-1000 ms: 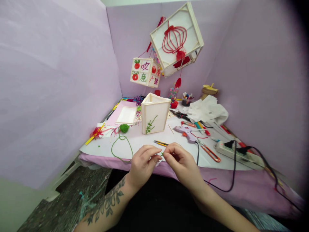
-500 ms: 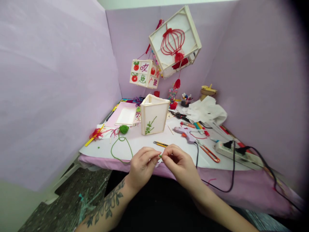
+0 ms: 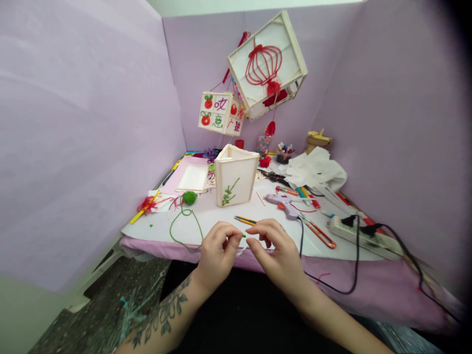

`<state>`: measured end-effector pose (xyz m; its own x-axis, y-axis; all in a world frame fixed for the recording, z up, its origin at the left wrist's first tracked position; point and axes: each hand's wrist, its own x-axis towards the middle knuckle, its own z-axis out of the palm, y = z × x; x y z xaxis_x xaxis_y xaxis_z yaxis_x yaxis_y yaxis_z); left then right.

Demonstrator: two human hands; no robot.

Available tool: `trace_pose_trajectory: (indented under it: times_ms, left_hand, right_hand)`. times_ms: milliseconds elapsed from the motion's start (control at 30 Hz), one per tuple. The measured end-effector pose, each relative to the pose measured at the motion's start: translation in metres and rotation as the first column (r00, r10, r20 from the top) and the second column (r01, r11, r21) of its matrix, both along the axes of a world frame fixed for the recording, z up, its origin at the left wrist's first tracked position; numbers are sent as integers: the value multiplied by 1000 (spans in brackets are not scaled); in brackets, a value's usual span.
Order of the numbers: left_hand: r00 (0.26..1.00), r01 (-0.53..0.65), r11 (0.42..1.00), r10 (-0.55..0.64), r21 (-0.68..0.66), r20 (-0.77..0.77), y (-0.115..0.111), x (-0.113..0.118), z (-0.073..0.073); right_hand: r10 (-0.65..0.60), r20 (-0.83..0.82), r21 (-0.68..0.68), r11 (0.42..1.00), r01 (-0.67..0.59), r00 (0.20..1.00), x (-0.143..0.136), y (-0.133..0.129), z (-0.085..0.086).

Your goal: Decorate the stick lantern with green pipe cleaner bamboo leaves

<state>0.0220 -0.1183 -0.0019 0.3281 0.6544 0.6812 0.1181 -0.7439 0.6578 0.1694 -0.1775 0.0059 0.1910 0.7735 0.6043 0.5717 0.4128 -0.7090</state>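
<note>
Between thumb and forefinger, my left hand (image 3: 219,250) pinches green yarn (image 3: 244,236), whose short end sticks out past the fingertips. My right hand (image 3: 277,248) is beside that end, thumb and fingers parted, with nothing visible between them. From a green yarn ball (image 3: 189,197) on the left of the table, a loose strand curls toward my left hand. A white three-sided lantern frame (image 3: 238,179) stands upright beyond my hands, with a green leafy sprig on its front panel. A yellow and black craft knife (image 3: 245,220) lies just past my fingertips.
On the right lie a lilac glue gun (image 3: 283,202), orange-handled scissors (image 3: 319,232) and a power strip (image 3: 363,236) with black cables. Crumpled white material (image 3: 313,169) sits behind. Decorated lanterns (image 3: 267,64) hang above the table. Red yarn (image 3: 147,203) lies at left.
My right thumb and fingers have come apart and drawn off the green yarn end. My left hand keeps its pinch, with the tip now showing between the hands.
</note>
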Motion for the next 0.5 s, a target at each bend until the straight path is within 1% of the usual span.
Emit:
trace_pose_trajectory:
  times_ms: [100,233,333,500]
  left_hand:
    - [1000,8,997,-8,-78,-10,-2,1,2]
    - [1000,23,989,-26,-149,-14,-3,2,1]
    - [999,31,985,-34,-170,-17,-3,3,1]
    - [999,34,982,-37,-184,-13,-3,3,0]
  right_hand:
    - [-55,119,111,993,42,991,-1,0,-4]
    - [-121,216,233,970,70,969,-2,1,-5]
    - [-144,248,263,962,77,958,-3,1,-5]
    - [-139,259,261,963,69,956,-2,1,-5]
